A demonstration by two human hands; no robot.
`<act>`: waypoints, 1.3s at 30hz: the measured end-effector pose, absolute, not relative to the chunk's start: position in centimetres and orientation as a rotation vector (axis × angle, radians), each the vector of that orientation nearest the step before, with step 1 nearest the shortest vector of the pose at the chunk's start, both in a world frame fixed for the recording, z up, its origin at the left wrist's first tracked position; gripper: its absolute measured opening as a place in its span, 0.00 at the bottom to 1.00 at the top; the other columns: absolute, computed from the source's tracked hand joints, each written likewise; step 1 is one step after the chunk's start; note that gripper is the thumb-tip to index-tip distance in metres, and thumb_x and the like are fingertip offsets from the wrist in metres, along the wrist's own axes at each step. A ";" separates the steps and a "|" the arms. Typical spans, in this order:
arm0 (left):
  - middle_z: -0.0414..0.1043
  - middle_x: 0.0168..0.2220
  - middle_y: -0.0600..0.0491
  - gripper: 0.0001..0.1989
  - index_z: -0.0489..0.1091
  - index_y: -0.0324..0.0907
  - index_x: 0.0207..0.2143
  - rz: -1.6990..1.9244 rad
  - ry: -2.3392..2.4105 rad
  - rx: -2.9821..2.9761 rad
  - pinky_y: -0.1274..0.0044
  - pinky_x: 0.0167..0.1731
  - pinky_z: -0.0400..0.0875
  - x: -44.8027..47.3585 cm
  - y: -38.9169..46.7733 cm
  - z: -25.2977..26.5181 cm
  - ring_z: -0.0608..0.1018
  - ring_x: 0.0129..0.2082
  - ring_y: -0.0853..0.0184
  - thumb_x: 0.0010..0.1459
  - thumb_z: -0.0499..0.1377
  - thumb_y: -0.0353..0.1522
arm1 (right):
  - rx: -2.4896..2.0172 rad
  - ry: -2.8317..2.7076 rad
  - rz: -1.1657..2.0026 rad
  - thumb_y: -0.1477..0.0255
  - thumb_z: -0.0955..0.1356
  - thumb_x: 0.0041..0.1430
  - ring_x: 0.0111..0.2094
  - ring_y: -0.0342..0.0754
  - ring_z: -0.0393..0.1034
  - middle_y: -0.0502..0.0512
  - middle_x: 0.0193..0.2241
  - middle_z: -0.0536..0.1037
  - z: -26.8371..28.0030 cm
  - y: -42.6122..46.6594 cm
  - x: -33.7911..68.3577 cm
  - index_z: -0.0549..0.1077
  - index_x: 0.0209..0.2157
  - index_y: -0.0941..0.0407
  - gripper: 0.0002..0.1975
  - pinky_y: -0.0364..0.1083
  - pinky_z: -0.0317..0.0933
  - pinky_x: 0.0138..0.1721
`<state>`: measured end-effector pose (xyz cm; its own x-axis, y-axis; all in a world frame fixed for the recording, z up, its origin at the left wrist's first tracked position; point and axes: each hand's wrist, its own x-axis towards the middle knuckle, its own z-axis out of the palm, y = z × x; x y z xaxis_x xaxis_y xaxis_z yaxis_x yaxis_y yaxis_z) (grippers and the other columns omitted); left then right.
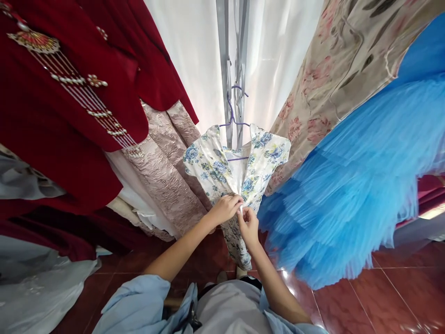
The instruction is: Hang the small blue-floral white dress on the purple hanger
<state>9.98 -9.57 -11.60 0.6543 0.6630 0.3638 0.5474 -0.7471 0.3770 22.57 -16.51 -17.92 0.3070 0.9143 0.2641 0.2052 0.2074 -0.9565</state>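
Note:
A white dress with blue flowers (219, 169) hangs in front of me on a purple hanger (232, 113), its neckline open in a deep V. At the bottom of that V, my left hand (227, 207) pinches the front edge of the dress. Just beside it, slightly lower and to the right, my right hand (249, 225) is closed with its fingertips on a small white bit of the same edge. The two hands nearly touch. What exactly lies between the fingertips is partly hidden.
Dark red garments (104, 60) with beaded ornaments and a pink brocade garment (170, 167) hang at left. To the right are a beige floral garment (313, 93) and a blue tulle dress (354, 185). Behind stand a grey metal rack (222, 28) and white curtain (285, 41); red tiles (365, 297) cover the floor.

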 end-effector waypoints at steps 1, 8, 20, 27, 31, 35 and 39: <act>0.79 0.39 0.49 0.09 0.70 0.42 0.44 0.706 0.954 2.632 0.71 0.43 0.71 10.0 -9.4 -11.5 0.80 0.39 0.61 0.70 0.50 0.33 | -1.267 -1.165 0.715 0.62 0.66 0.63 0.24 0.42 0.58 0.45 0.23 0.63 -17.9 -16.4 22.7 0.68 0.35 0.55 0.10 0.43 0.55 0.27; 0.78 0.43 0.48 0.12 0.71 0.43 0.46 0.577 0.964 2.577 0.71 0.46 0.71 11.1 -9.5 -11.0 0.79 0.44 0.60 0.63 0.54 0.27 | -1.199 -1.140 0.748 0.64 0.67 0.63 0.24 0.44 0.60 0.43 0.23 0.62 -18.0 -15.7 24.3 0.69 0.47 0.56 0.14 0.44 0.58 0.27; 0.77 0.38 0.48 0.08 0.67 0.41 0.45 0.731 0.992 2.517 0.73 0.40 0.72 11.6 -10.1 -12.7 0.81 0.38 0.62 0.69 0.50 0.32 | -1.252 -1.199 0.760 0.63 0.68 0.62 0.24 0.42 0.61 0.45 0.23 0.67 -18.2 -15.8 26.1 0.73 0.38 0.57 0.11 0.43 0.58 0.29; 0.79 0.34 0.51 0.09 0.68 0.41 0.44 1.085 1.039 2.544 0.76 0.32 0.71 11.5 -9.0 -15.6 0.82 0.29 0.66 0.71 0.48 0.31 | -1.248 -1.222 0.753 0.63 0.68 0.61 0.24 0.43 0.62 0.47 0.23 0.69 -18.4 -15.0 25.7 0.70 0.31 0.56 0.10 0.42 0.57 0.29; 0.79 0.34 0.51 0.08 0.71 0.42 0.42 1.314 1.093 2.464 0.75 0.35 0.72 12.0 -8.1 -15.0 0.80 0.32 0.66 0.69 0.52 0.31 | -1.263 -1.261 0.708 0.64 0.67 0.61 0.23 0.42 0.59 0.45 0.21 0.66 -18.5 -14.7 25.5 0.66 0.27 0.55 0.12 0.42 0.55 0.28; 0.76 0.34 0.49 0.07 0.72 0.42 0.38 1.628 1.212 2.366 0.70 0.42 0.71 12.4 -5.9 -12.1 0.76 0.38 0.62 0.68 0.55 0.32 | -1.286 -1.238 0.686 0.64 0.67 0.62 0.23 0.42 0.57 0.45 0.21 0.64 -19.0 -14.7 25.0 0.64 0.26 0.54 0.13 0.43 0.53 0.27; 0.71 0.35 0.48 0.08 0.74 0.43 0.37 1.816 1.264 2.408 0.66 0.45 0.68 12.5 -1.7 -6.4 0.73 0.40 0.60 0.66 0.57 0.35 | -1.293 -1.216 0.671 0.63 0.67 0.63 0.23 0.42 0.56 0.45 0.21 0.63 -19.9 -14.8 24.3 0.62 0.25 0.54 0.15 0.43 0.52 0.28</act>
<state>12.50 -1.73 -6.36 0.0885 0.4956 0.8640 0.6383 -0.6942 0.3328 24.32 -14.75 -19.89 0.2929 0.9115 0.2888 0.2420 0.2215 -0.9447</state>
